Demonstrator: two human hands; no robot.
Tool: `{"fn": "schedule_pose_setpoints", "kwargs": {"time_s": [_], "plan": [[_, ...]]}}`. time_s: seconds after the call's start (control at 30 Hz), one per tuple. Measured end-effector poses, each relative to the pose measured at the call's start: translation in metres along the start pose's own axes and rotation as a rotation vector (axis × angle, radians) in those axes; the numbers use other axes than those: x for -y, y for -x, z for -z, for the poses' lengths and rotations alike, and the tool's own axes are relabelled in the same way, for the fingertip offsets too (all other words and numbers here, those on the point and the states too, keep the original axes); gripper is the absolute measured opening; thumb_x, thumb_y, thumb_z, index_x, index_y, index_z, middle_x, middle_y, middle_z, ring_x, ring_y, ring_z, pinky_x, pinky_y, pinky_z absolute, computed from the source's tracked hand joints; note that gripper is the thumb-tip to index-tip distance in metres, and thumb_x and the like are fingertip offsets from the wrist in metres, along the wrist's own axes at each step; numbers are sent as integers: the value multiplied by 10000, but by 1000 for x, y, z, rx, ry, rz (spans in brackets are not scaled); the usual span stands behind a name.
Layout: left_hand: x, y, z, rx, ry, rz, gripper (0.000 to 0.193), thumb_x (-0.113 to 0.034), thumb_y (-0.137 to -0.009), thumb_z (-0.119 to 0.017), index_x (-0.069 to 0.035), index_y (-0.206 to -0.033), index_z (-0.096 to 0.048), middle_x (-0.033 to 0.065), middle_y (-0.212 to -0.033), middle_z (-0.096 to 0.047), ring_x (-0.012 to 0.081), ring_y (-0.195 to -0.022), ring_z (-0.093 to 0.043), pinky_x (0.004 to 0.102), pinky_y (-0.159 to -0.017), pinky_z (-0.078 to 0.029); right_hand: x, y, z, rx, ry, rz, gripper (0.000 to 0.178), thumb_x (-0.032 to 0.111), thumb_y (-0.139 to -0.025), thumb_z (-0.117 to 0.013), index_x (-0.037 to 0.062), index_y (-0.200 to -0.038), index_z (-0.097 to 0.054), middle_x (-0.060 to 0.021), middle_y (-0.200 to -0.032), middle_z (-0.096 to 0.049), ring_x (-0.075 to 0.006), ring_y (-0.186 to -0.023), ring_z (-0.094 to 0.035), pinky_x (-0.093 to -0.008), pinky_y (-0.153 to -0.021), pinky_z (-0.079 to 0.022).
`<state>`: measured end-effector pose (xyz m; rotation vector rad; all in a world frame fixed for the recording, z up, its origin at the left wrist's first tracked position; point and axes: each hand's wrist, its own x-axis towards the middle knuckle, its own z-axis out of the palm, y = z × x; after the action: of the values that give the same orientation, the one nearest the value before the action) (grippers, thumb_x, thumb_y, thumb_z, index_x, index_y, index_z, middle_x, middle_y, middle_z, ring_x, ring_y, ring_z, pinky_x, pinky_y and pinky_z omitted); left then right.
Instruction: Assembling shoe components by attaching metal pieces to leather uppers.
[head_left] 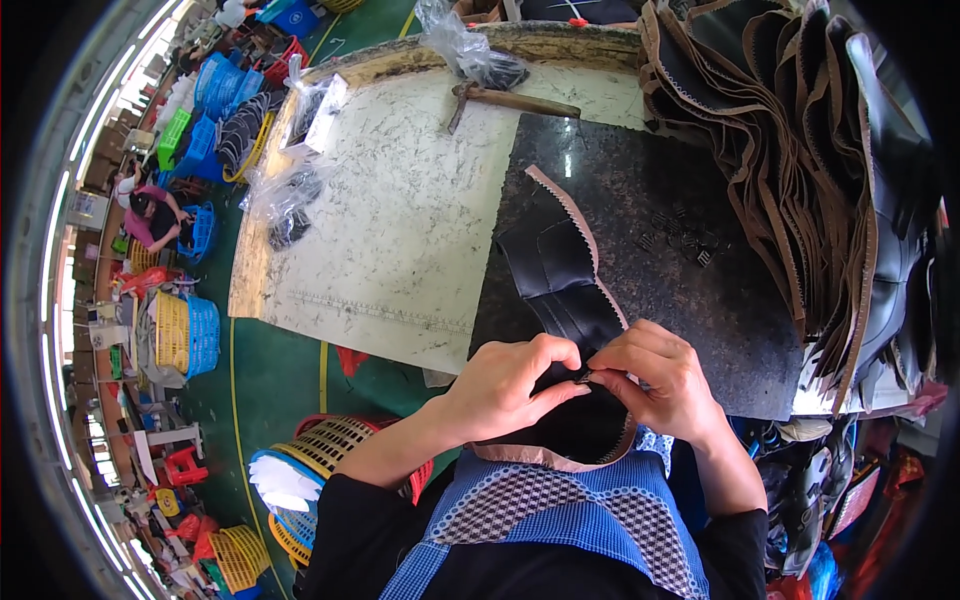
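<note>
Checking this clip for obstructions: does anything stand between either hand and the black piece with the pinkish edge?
Nothing visible does: the left hand and right hand are both at the black piece, thumbs and fingers pinching there. The hammer lies apart, farther up the table.

Black piece (560, 265) blocks ahead (stack (790, 160) right); tabletop (390, 220) offers passage left.

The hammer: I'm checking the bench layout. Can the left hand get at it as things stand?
Probably yes, with a forward stretch: the hammer lies with its handle uncovered, though the left hand must first let go of the black piece.
</note>
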<state>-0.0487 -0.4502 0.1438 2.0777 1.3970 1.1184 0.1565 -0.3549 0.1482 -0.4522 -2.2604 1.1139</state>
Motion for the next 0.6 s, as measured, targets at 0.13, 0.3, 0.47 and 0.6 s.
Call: {"fn": "schedule_pose_setpoints", "kwargs": {"time_s": [0.13,0.3,0.47,0.6], "plan": [[0,3,2,69,27,2,389,-139,-808,-812,-53,-1048,-518,59,-864,-680,237,-668,-691,327,-556,-529,-4,0,-3,17,-51,6,191,-15,-750,-756,4,-928,-689,-99,-878,-683,-265,-813,-649,-363,-712,-533],[-4,8,-1,-103,83,103,397,-85,-796,-831,-49,-1041,-521,59,-856,-665,187,-674,-682,306,-567,-524,0,8,-16,-171,-36,-20,183,-17,-754,-766,8,-925,-706,-96,-848,-687,-263,-771,-652,-351,-703,-522],[-12,13,-20,-467,688,551,525,-80,-743,-899,-96,-878,-392,-54,-800,-375,36,-720,-348,194,-645,-352,4,19,-45,-420,-12,-56,187,-36,-730,-786,-10,-902,-717,-102,-843,-707,-238,-754,-657,-330,-707,-520],[-12,15,-13,-259,797,718,455,-89,-753,-892,-67,-896,-461,-42,-848,-456,38,-756,-418,216,-667,-398,2,24,-47,-443,-24,-57,174,-26,-731,-791,-9,-892,-727,-99,-831,-702,-226,-753,-656,-325,-704,-521]]}}
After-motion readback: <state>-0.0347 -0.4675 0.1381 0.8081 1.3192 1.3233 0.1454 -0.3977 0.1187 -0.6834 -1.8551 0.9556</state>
